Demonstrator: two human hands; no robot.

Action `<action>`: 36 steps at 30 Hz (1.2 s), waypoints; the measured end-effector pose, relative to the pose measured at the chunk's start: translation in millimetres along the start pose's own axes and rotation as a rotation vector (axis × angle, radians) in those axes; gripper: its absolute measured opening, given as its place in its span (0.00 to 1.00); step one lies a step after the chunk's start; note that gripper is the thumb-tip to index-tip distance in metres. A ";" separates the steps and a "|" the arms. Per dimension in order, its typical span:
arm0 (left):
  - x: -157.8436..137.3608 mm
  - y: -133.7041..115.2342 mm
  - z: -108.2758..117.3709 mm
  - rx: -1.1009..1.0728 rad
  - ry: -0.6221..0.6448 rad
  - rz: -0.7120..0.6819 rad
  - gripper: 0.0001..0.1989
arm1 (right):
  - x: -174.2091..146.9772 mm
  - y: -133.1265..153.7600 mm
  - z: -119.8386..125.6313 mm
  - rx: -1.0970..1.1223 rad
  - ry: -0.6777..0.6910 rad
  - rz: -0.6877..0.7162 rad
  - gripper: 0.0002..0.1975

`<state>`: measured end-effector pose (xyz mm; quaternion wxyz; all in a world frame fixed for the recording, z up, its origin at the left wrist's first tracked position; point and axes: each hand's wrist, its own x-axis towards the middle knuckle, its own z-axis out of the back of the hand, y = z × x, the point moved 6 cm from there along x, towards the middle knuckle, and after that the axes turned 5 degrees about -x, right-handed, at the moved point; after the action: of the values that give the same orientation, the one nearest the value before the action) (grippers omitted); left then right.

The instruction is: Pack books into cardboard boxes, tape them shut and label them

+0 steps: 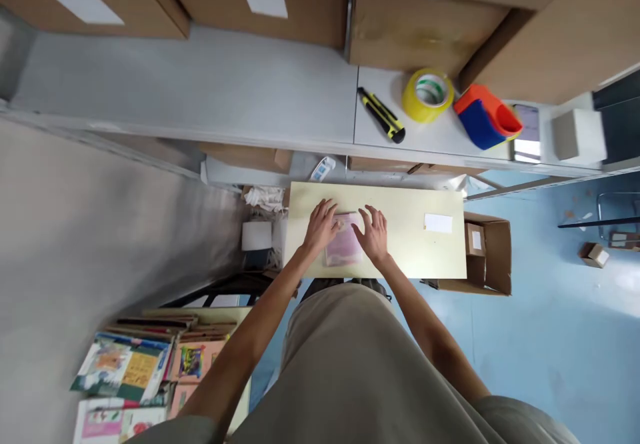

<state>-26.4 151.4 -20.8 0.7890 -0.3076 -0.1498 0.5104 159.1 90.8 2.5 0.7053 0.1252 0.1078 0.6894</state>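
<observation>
On the pale yellow table in front of me lies a flat pink item, perhaps a book or packet in clear wrap. My left hand rests at its upper left corner, fingers spread. At the upper right edge is my right hand, its fingers bent and apart, with nothing visible in them. A white slip of paper lies on the right part of the table.
A grey shelf runs above the table, carrying cardboard boxes, a yellow-black cutter, a tape roll and a red-blue tape dispenser. An open carton stands to the right. Several books fill the lower left.
</observation>
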 end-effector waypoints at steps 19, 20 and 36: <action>101.0 -186.9 154.2 0.001 -0.508 -0.308 0.28 | 242.8 2.4 194.8 -0.070 -0.229 0.083 0.21; 92.9 -182.4 153.0 -0.001 -0.514 -0.289 0.28 | 246.6 0.3 190.7 -0.070 -0.217 0.079 0.20; -59.8 52.9 -41.2 -0.159 -0.118 0.419 0.29 | 154.6 -25.0 137.1 0.101 -0.409 0.174 0.21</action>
<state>-67.5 99.4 -81.5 0.6289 -0.3630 -0.1683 0.6666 231.3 241.0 127.1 0.6431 0.3063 -0.0141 0.7017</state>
